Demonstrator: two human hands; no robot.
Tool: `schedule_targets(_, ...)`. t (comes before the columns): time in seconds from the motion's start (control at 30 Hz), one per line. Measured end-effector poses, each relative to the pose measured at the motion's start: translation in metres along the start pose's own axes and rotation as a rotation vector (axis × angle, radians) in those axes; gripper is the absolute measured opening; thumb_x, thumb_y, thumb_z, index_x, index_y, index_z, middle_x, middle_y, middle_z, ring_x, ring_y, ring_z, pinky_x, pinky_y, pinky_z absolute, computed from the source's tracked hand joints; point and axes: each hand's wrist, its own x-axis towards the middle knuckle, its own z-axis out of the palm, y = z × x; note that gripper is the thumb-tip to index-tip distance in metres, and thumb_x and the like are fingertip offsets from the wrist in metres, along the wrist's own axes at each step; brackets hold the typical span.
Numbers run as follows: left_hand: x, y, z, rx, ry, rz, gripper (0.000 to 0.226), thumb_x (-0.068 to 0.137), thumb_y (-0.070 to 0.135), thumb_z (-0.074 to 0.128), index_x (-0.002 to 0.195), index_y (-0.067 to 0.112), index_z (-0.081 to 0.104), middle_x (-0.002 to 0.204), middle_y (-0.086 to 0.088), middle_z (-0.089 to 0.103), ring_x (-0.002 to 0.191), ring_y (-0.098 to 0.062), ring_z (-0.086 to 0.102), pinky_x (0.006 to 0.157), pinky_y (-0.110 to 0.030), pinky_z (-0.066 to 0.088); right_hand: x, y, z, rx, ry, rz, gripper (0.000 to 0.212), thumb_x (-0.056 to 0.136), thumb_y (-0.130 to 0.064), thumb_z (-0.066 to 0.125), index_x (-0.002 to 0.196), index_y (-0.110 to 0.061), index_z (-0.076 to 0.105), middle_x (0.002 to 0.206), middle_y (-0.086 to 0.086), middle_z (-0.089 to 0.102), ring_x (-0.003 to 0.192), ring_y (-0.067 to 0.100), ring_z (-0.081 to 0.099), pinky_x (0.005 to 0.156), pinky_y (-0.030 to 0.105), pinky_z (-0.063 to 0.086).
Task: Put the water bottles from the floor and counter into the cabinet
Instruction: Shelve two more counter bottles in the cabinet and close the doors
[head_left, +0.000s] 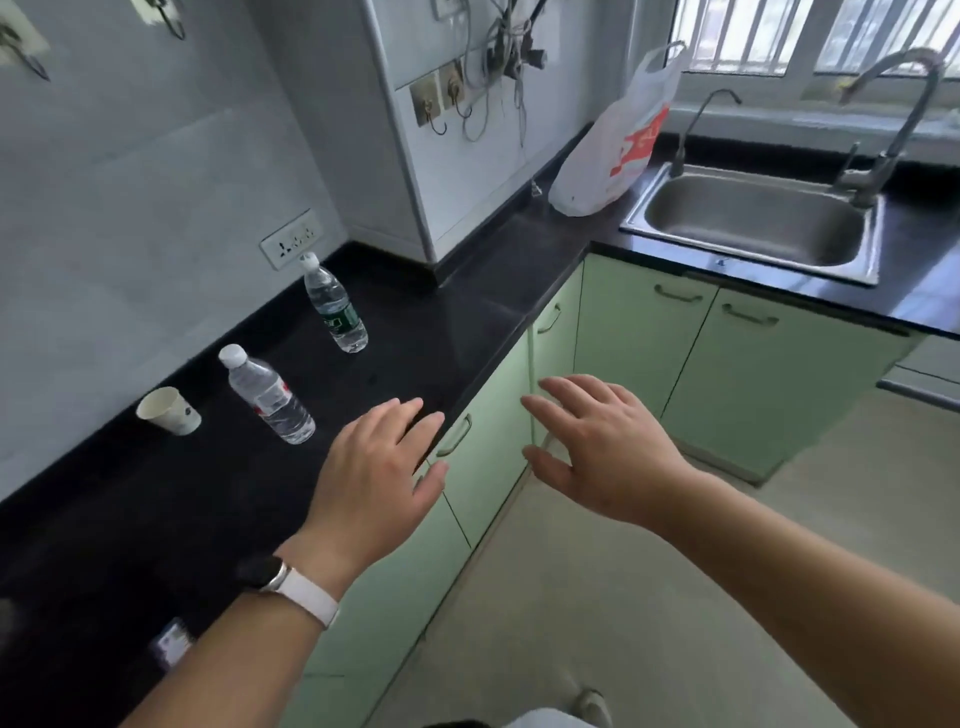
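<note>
Two clear water bottles stand on the black counter (426, 322). One has a green label (336, 305) and is near the wall socket. The other has a red-and-white label (269, 396) and is closer to me. My left hand (379, 467), a white band on its wrist, hovers flat with fingers spread over the counter's front edge, right of the nearer bottle and apart from it. My right hand (597, 449) is also spread and holds nothing, in front of the closed green cabinet doors (491, 467). No bottle shows on the visible floor.
A white paper cup (169, 410) stands left of the nearer bottle. A white and red plastic bag (615, 150) leans in the counter corner beside the steel sink (753, 221) with two taps. More green cabinets (748, 364) run under the sink. Pale floor (623, 597) lies below.
</note>
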Motion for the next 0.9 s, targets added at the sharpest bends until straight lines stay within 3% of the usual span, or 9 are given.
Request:
schedule_targets(0.2,0.009,-0.017,-0.001,0.076,0.001,-0.142,0.05,0.091,0.043,0.048,0.128,0.014,0.067,0.131,-0.011,0.064,0.125,-0.034,0.057,0.099,-0.049,0.046,0.056,0.01,0.005,0.059,-0.012,-0.128,0.059,0.094,-0.059,0.035,0.141,-0.026,0.046,0.143,0.001,0.05,0.132,0.026,0.045,0.105,0.042,0.038)
schedule_targets(0.43,0.026,-0.054,0.021,0.124,-0.031,-0.287,0.051,0.091,0.042,0.047,0.129,0.014,0.065,0.133,-0.012,0.063,0.126,-0.033,0.055,0.103,-0.049,0.045,0.126,0.006,0.026,0.071,0.008,-0.252,0.057,0.092,-0.056,0.039,0.135,-0.022,0.054,0.136,0.002,0.056,0.126,0.028,0.051,0.1,0.043,0.043)
schedule_targets(0.9,0.122,-0.152,0.053,0.087,-0.018,-0.371,0.053,0.091,0.043,0.044,0.132,0.014,0.064,0.135,-0.012,0.062,0.128,-0.035,0.055,0.102,-0.055,0.045,0.275,0.0,0.052,0.035,0.039,-0.365,0.056,0.091,-0.056,0.043,0.131,-0.02,0.059,0.132,0.003,0.059,0.122,0.029,0.055,0.098,0.044,0.046)
